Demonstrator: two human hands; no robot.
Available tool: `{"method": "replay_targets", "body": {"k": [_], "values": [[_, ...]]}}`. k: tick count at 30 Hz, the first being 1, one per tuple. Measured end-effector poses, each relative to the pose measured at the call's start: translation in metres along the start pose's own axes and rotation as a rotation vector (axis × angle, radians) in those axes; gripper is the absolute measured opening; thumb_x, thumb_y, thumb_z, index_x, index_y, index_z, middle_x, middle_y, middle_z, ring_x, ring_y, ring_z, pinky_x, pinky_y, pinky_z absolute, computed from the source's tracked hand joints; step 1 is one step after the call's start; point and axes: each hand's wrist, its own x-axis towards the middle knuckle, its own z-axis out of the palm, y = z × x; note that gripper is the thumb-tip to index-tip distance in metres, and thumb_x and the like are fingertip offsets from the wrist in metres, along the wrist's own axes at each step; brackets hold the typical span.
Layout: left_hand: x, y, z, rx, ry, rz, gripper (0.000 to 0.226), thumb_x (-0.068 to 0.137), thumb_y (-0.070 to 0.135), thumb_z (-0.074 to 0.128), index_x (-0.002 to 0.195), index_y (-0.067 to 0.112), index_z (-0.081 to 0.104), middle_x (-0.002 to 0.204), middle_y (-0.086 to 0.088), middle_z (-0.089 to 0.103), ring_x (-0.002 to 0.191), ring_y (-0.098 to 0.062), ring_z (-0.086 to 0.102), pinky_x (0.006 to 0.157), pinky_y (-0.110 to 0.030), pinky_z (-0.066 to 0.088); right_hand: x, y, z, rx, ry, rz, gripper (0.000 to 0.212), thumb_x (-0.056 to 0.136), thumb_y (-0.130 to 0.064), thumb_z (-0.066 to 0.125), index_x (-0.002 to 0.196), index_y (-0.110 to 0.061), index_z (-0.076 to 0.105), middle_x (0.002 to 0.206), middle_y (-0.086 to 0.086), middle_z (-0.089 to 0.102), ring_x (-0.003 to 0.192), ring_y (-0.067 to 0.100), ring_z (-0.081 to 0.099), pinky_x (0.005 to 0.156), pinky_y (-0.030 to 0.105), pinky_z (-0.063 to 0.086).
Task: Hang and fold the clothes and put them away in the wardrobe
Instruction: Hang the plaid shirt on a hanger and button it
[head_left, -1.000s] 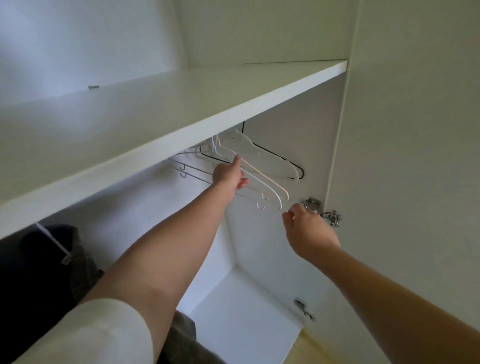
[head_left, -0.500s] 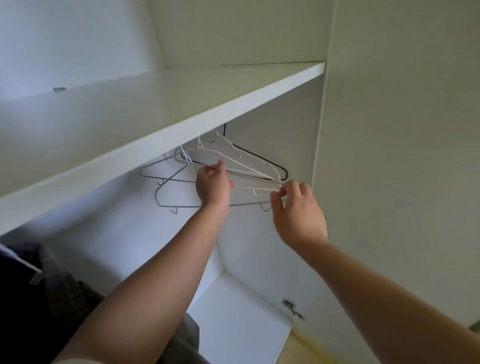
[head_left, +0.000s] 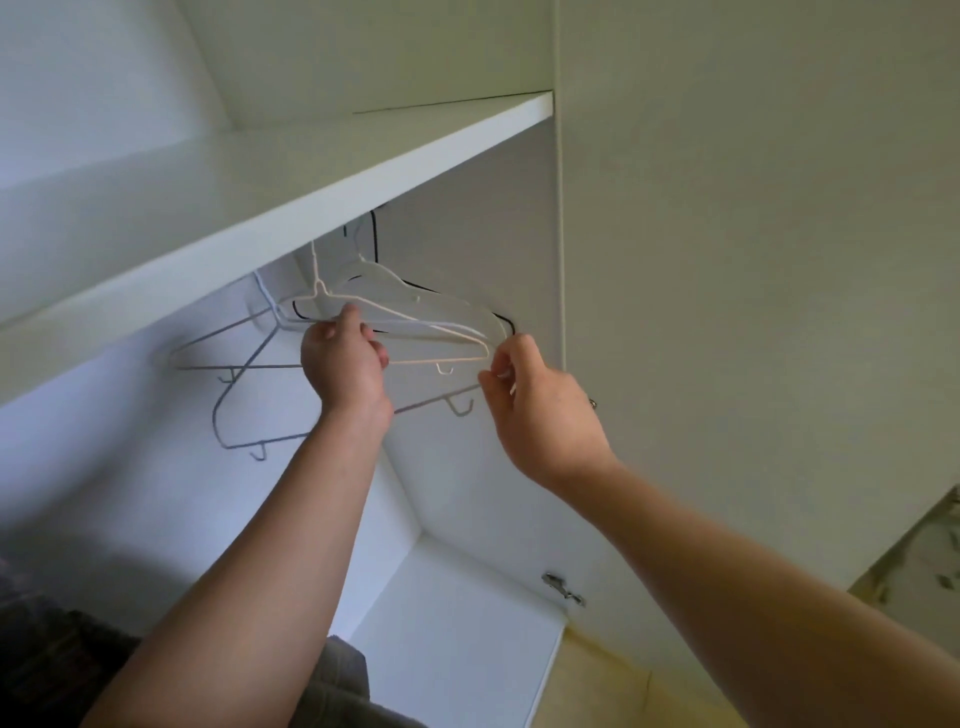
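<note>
Below the shelf (head_left: 311, 187), the grey hangers (head_left: 260, 367) at the left hang close enough to snag, so the left hand (head_left: 343, 369), fingers curled round the cream hanger (head_left: 436, 359), should lift that one alone. It hangs just under the shelf among other hangers, its hook top hidden, and probably needs raising straight up before it is drawn out. The right hand (head_left: 540, 410) pinches its right tip and should keep it level.
</note>
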Motion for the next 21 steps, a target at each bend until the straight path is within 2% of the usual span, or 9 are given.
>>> {"method": "replay_targets", "body": {"k": [3,7,12,15,18,21], "values": [[0.007,0.012,0.009,0.002,-0.029,0.036,0.026,0.097,0.013,0.057,0.075,0.018,0.044,0.057,0.005,0.045,0.042,-0.012,0.032,0.043,-0.022,0.028,0.001,-0.002,0.002,0.005,-0.039,-0.022,0.015,0.103,-0.035,0.050,0.101,-0.022,0.042,0.089,0.002,0.066,0.075,0.038,0.059,0.064,0.044,0.052],[0.003,0.011,0.015,0.044,-0.052,0.011,0.023,0.098,0.014,0.056,0.078,0.015,0.045,0.060,0.002,0.043,0.042,-0.013,0.032,0.045,-0.023,0.028,-0.002,0.000,0.006,0.040,0.008,0.039,0.015,0.101,-0.032,0.052,0.097,-0.022,0.041,0.078,-0.001,0.061,0.071,0.036,0.056,0.062,0.043,0.051],[-0.022,-0.004,0.013,0.060,-0.120,-0.052,0.026,0.097,0.015,0.062,0.076,0.017,0.047,0.058,0.004,0.046,0.041,-0.011,0.035,0.044,-0.021,0.030,-0.009,0.019,0.006,0.079,0.104,0.266,0.015,0.100,-0.034,0.051,0.095,-0.026,0.039,0.082,-0.003,0.063,0.075,0.032,0.056,0.064,0.039,0.047],[-0.048,-0.018,0.016,0.019,-0.240,-0.166,0.030,0.096,0.014,0.066,0.072,0.019,0.049,0.054,0.006,0.046,0.040,-0.010,0.034,0.043,-0.020,0.028,-0.020,0.039,0.000,0.137,0.202,0.426,0.015,0.098,-0.032,0.054,0.099,-0.025,0.041,0.090,-0.003,0.063,0.082,0.027,0.057,0.065,0.034,0.039],[-0.081,-0.040,0.024,0.048,-0.387,-0.315,0.028,0.094,0.014,0.069,0.070,0.019,0.055,0.054,0.005,0.049,0.041,-0.009,0.036,0.043,-0.021,0.029,-0.038,0.059,-0.011,0.090,0.332,0.577,0.021,0.094,-0.026,0.061,0.107,-0.020,0.045,0.110,0.002,0.056,0.101,0.029,0.055,0.081,0.036,0.041],[-0.117,-0.066,0.036,0.098,-0.517,-0.467,0.026,0.093,0.015,0.070,0.072,0.018,0.055,0.053,0.005,0.051,0.040,-0.009,0.035,0.045,-0.021,0.029,-0.064,0.073,-0.027,-0.193,0.443,0.672,0.033,0.084,-0.020,0.066,0.108,-0.018,0.043,0.125,0.006,0.046,0.122,0.031,0.043,0.102,0.043,0.029]]}}
